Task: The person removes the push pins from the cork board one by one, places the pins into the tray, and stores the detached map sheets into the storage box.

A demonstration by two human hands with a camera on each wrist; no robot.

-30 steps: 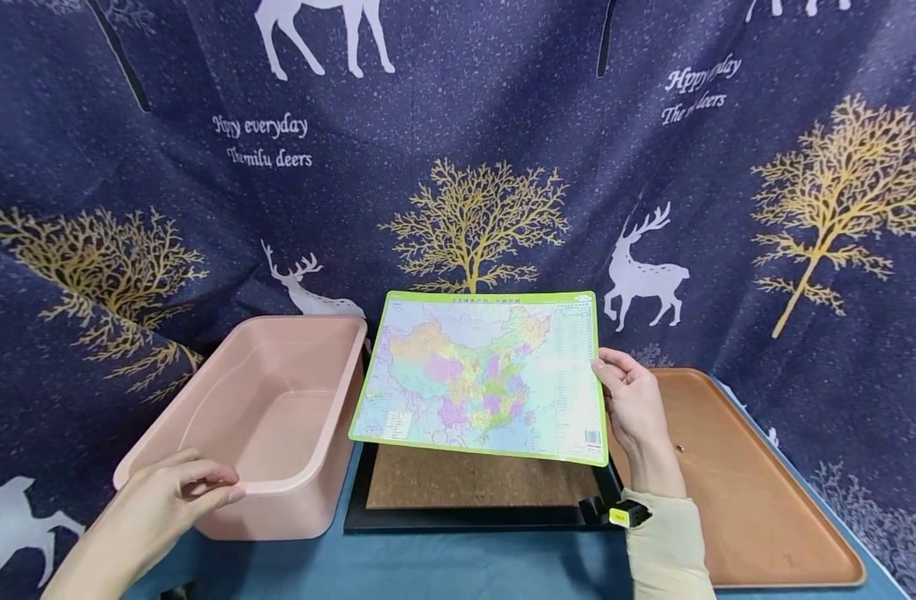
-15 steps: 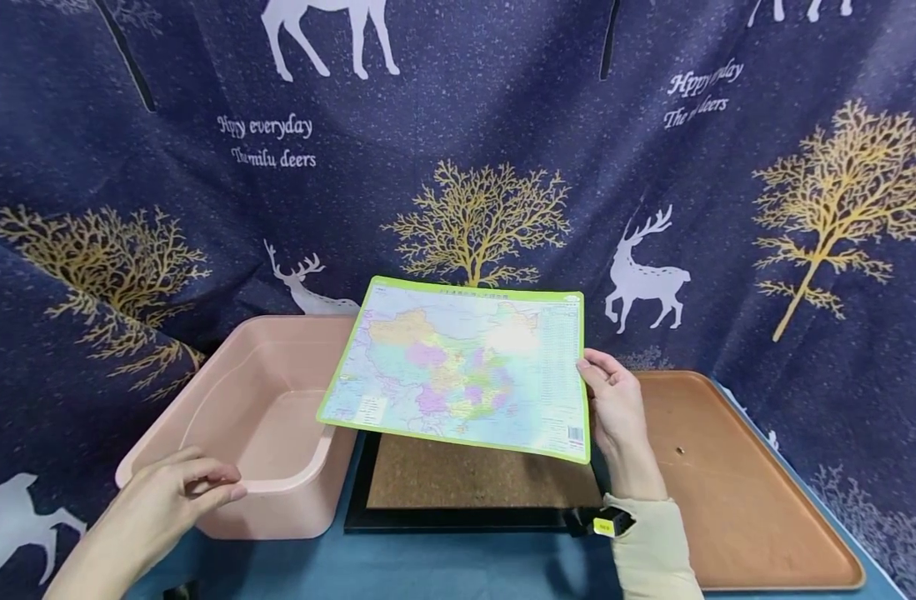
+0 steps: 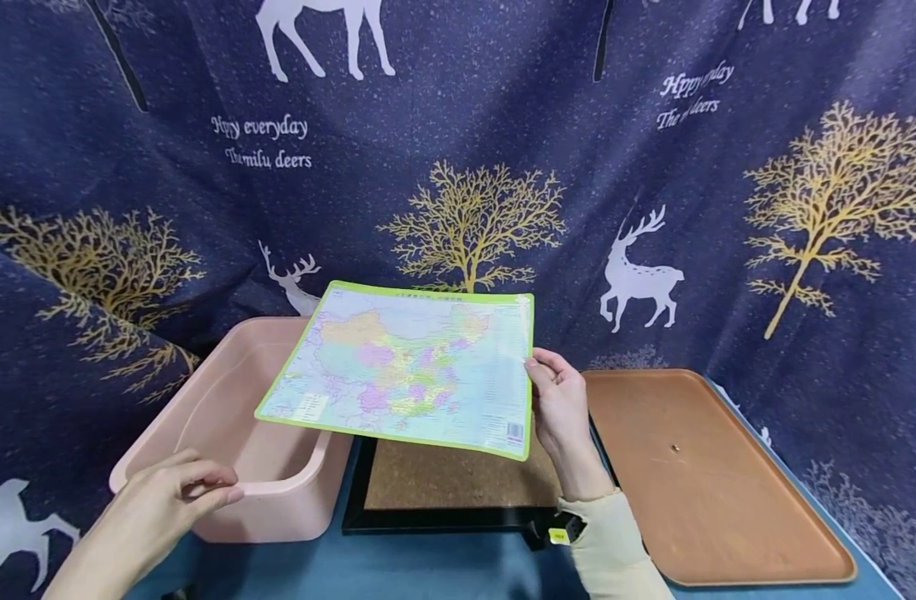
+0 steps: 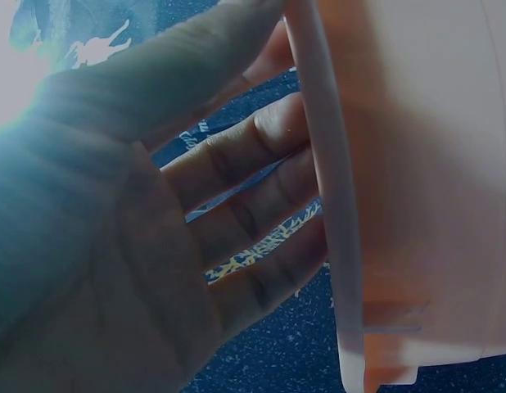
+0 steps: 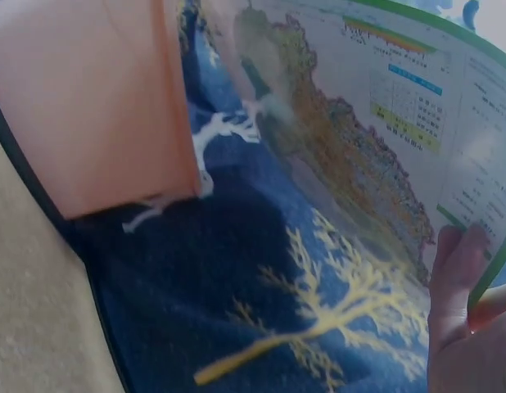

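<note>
A thin map sheet (image 3: 412, 367) with a bright green border is held up and tilted over the middle, bending slightly. My right hand (image 3: 558, 408) pinches its right edge between thumb and fingers; the right wrist view shows the underside of the map (image 5: 343, 131), printed with a relief map and small tables. At the left stands a pink plastic basin (image 3: 307, 504), and the map's left part overlaps its opening in the head view. My left hand (image 3: 165, 500) holds the basin's front rim, with the fingertips partly hidden behind the rim (image 4: 327, 147) in the left wrist view.
A brown board with a black frame (image 3: 458, 483) lies under the map on the blue table cloth (image 3: 397, 567). To the right lies a brown tray (image 3: 728, 500) with a raised rim. A dark blue curtain (image 3: 458, 100) with deer and trees hangs behind.
My right hand has carried the map leftward, from over the framed board to partly over the basin. More of the brown tray shows. My left hand stays at the basin rim.
</note>
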